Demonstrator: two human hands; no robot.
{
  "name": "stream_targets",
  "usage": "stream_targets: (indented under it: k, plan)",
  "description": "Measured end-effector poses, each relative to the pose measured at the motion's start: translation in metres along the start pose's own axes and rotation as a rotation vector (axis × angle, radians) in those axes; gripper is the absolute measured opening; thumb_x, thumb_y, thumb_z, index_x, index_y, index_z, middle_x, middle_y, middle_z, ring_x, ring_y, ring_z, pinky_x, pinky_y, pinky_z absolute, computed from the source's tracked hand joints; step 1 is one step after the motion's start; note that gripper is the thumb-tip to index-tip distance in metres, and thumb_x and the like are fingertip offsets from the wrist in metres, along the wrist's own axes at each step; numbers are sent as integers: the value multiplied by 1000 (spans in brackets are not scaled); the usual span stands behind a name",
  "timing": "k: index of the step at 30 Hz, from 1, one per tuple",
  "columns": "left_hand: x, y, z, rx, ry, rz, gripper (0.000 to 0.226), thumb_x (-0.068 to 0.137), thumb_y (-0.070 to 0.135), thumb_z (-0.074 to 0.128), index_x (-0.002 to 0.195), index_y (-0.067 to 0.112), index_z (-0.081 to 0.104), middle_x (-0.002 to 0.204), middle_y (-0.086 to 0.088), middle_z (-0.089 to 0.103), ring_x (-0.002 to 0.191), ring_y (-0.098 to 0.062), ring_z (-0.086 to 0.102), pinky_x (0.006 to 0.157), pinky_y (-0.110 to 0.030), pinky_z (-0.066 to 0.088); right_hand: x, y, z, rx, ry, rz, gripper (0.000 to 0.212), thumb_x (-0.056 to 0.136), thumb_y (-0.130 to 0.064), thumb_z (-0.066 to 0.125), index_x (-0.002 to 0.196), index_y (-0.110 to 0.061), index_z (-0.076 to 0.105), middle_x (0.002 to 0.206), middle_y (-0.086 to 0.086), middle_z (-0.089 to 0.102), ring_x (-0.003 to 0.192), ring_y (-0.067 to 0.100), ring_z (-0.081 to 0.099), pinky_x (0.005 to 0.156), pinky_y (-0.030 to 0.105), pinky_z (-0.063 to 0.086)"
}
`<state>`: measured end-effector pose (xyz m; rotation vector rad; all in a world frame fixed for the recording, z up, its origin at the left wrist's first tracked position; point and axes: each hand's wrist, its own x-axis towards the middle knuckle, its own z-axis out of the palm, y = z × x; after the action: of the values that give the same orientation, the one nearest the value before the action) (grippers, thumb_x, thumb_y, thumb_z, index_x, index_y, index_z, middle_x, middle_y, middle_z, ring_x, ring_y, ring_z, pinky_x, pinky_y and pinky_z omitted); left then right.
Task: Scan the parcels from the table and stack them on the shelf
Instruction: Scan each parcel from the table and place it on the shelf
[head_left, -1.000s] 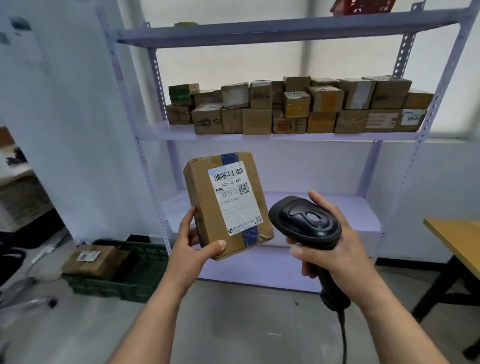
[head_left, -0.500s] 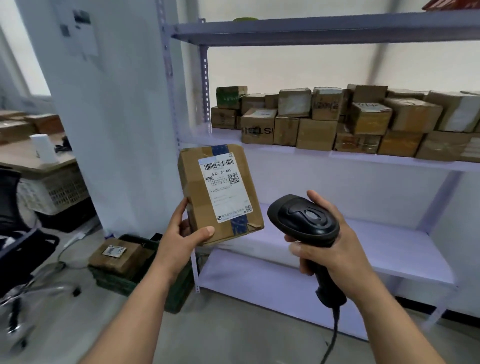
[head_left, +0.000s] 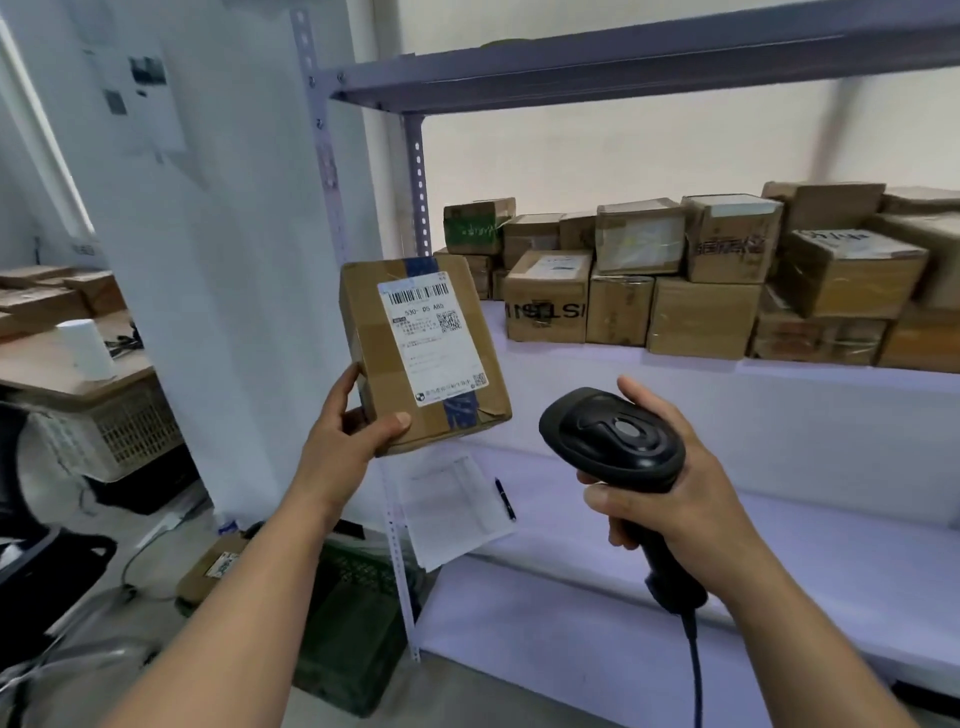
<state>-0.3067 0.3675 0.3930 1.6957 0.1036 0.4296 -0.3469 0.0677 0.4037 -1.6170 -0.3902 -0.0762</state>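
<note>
My left hand (head_left: 347, 432) grips a brown cardboard parcel (head_left: 371, 358) by its lower left corner, its white barcode label facing me. The parcel is held upright in front of the shelf's left post. My right hand (head_left: 675, 483) holds a black handheld scanner (head_left: 610, 439) by its handle, to the right of and slightly below the parcel, its cable hanging down. The white metal shelf (head_left: 779, 410) stands just ahead, and its middle level carries several stacked brown parcels (head_left: 701, 322).
A sheet of paper (head_left: 457, 509) and a pen (head_left: 505, 498) lie on the lower shelf level. A green crate (head_left: 358, 618) and a small parcel (head_left: 213, 566) sit on the floor at left. A wooden table (head_left: 47, 358) with more parcels stands far left.
The view has swung left and closer to the shelf, so the stacked parcels now appear larger and to the right. Both hands keep the same grips on the parcel and the scanner.
</note>
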Motion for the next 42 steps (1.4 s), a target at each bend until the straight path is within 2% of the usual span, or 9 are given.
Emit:
stream_targets:
  k: [3,7,15,20,26,29,32,35,42]
  plan:
    - [31,4,1,4,4,2,70,87,18,70,145,38,36,106,5,67,96,-7,64,88,-33,49,20,0,1,-9,21,4,95,56,-15,84,133,-52,44,96,9,72,50,29,58,49,35,50]
    - [83,11,1,-24,6,23,64,89,22,67,145,37,38,110,1,67,100,-17,65,91,-39,52,44,5,5,-61,73,-15,94,68,3,81,131,-55,43,92,7,73,50,29,59,50,36,51]
    - [192,49,27,-94,-179,6,55,91,37,60,143,36,41,117,-1,66,96,-19,66,73,-32,52,95,5,24,-117,210,-26,95,70,6,80,131,-56,43,101,7,71,52,30,61,50,33,52]
    - [232,73,63,-155,-358,-21,24,91,39,58,114,32,60,98,0,70,89,-22,66,69,-31,53,119,5,31,-156,277,-27,96,69,6,81,132,-56,42,113,10,67,52,30,63,50,32,52]
    - [260,83,111,-110,-464,-67,37,88,56,55,109,27,64,99,-3,70,85,-21,66,66,-29,53,129,12,28,-149,375,6,97,69,5,82,131,-58,43,113,8,67,54,32,63,53,33,52]
    - [268,80,130,-94,-498,-109,46,89,68,47,103,28,64,94,-2,69,83,-19,64,81,-38,55,128,17,27,-148,412,23,98,70,6,82,130,-60,44,114,2,68,55,33,63,53,34,52]
    - [271,71,139,-79,-567,-36,57,80,75,51,119,35,57,108,4,68,100,-20,63,92,-44,52,125,21,28,-169,456,41,97,70,6,82,128,-63,46,114,-3,68,55,33,64,53,32,52]
    - [275,60,145,-132,-583,38,73,77,52,72,140,30,43,123,5,62,106,-16,61,92,-37,52,122,22,29,-194,499,59,97,70,6,82,133,-57,44,114,-3,67,55,31,64,53,32,53]
    - [279,49,154,-139,-568,135,69,87,36,69,147,25,37,129,2,57,110,-17,58,89,-29,47,115,21,34,-218,540,60,95,72,8,80,132,-56,45,113,5,66,53,29,63,52,31,52]
